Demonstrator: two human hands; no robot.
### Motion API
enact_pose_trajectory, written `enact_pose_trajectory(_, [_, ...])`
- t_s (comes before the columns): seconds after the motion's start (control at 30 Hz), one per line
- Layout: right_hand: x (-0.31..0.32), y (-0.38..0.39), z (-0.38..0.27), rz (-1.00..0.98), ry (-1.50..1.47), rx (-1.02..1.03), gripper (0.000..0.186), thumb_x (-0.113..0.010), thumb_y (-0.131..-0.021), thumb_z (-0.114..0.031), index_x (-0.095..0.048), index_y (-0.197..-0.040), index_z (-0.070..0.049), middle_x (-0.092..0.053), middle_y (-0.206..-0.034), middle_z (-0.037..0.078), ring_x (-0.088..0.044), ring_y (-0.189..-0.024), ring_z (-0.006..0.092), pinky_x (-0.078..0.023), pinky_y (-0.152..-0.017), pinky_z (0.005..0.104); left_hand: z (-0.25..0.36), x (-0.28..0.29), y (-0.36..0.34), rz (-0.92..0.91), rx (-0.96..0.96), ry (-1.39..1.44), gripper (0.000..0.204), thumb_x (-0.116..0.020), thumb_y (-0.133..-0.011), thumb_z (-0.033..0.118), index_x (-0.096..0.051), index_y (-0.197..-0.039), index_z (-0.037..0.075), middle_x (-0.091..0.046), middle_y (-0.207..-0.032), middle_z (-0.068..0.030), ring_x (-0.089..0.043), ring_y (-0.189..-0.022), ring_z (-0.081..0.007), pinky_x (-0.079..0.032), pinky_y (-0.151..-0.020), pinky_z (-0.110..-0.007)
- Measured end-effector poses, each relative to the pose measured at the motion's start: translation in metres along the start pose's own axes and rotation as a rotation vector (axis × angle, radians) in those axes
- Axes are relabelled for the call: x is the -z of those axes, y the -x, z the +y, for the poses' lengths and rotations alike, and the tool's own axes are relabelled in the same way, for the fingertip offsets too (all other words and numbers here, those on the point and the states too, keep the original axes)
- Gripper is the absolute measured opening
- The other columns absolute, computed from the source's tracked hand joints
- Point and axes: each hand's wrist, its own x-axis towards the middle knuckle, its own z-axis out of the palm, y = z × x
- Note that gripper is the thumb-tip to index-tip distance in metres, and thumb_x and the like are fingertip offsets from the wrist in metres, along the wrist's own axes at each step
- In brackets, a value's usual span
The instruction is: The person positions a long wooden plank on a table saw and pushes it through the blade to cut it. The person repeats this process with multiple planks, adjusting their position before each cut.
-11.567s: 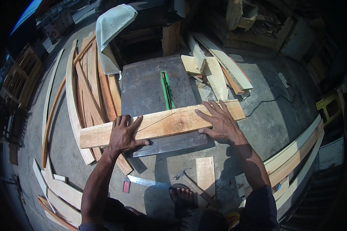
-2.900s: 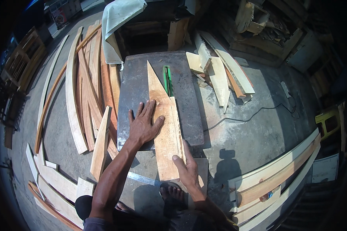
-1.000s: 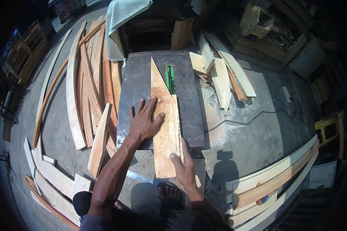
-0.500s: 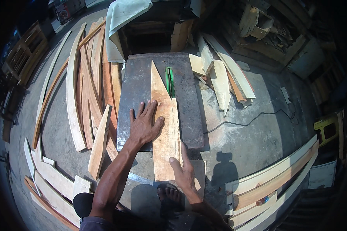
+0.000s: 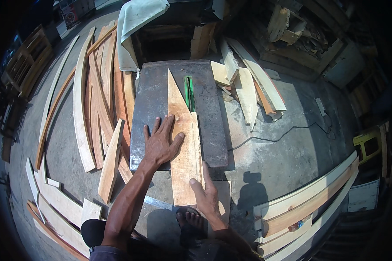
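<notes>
A pale wooden board [image 5: 184, 161] with a long pointed far end lies on a dark metal table saw top [image 5: 152, 91]. Its near end sticks out past the table's front edge. Just right of the board's slanted side is the green slot plate [image 5: 189, 93] of the saw, with a thin dark line along it. My left hand [image 5: 162, 143] lies spread on the board's left edge, fingers partly on the table. At the near right corner, my right hand [image 5: 205, 193] grips the board, thumb on top and fingers along the right edge.
Long planks [image 5: 102, 95] lie on the floor to the left, with a short tapered piece [image 5: 111, 161] nearer me. Offcuts [image 5: 244, 91] pile up at the right of the saw. A black cable [image 5: 283, 134] crosses the floor. More boards [image 5: 309, 204] lie at the lower right.
The whole scene has shifted very slightly left in view. Both hands keep their places on the board, and the board sits almost the same beside the green slot plate.
</notes>
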Motion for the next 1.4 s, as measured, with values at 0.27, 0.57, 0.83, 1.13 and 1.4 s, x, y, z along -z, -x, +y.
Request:
enact_pose_trajectory(0.27, [0.0,-0.004,-0.007,-0.002,0.016,-0.045,0.069,-0.059,-0.104,-0.024,-0.028,-0.162,-0.001,-0.06,-0.141,0.026,-0.063,-0.125,0.027,-0.05,-0.103,0.0366,0.001,0.002,-0.004,0.011,0.011,-0.01,0.08,-0.047,-0.099,0.062,-0.031,-0.163,0.016,-0.037,-0.166,-0.0115,-0.018,-0.159,-0.033,0.001,-0.127,-0.061])
enact_pose_trajectory(0.57, [-0.001,-0.01,-0.012,-0.029,-0.062,-0.096,0.068,-0.058,-0.102,-0.017,-0.029,-0.16,0.004,-0.052,-0.151,0.022,-0.052,-0.135,0.0228,-0.04,-0.113,0.035,0.001,0.003,-0.011,0.013,0.022,-0.018,0.081,-0.045,-0.099,0.064,-0.031,-0.163,0.017,-0.039,-0.165,-0.0095,-0.018,-0.159,-0.0328,0.001,-0.127,-0.061])
enact_pose_trajectory(0.83, [-0.003,-0.011,-0.011,-0.022,-0.062,-0.109,0.07,-0.058,-0.103,-0.018,-0.028,-0.16,0.005,-0.051,-0.151,0.022,-0.052,-0.136,0.0232,-0.04,-0.113,0.0352,0.001,0.003,-0.013,-0.007,0.029,-0.034,0.081,-0.044,-0.098,0.061,-0.029,-0.164,0.017,-0.036,-0.167,-0.0087,-0.018,-0.159,-0.0343,0.002,-0.126,-0.065])
enact_pose_trajectory(1.13, [-0.002,-0.012,-0.01,-0.024,-0.066,-0.12,0.07,-0.058,-0.103,-0.018,-0.027,-0.161,0.006,-0.051,-0.151,0.023,-0.052,-0.135,0.0235,-0.04,-0.113,0.035,0.001,0.003,-0.014,-0.013,0.042,-0.024,0.081,-0.044,-0.097,0.061,-0.029,-0.164,0.018,-0.035,-0.167,-0.0081,-0.018,-0.159,-0.0335,0.002,-0.126,-0.065])
enact_pose_trajectory(1.4, [-0.004,-0.014,-0.002,0.005,0.035,-0.003,0.069,-0.058,-0.106,-0.023,-0.027,-0.16,0.004,-0.06,-0.14,0.027,-0.064,-0.123,0.0271,-0.05,-0.103,0.0365,0.001,0.003,-0.016,-0.003,0.043,-0.028,0.08,-0.045,-0.097,0.061,-0.03,-0.163,0.018,-0.035,-0.168,-0.0082,-0.018,-0.159,-0.0343,0.002,-0.126,-0.065])
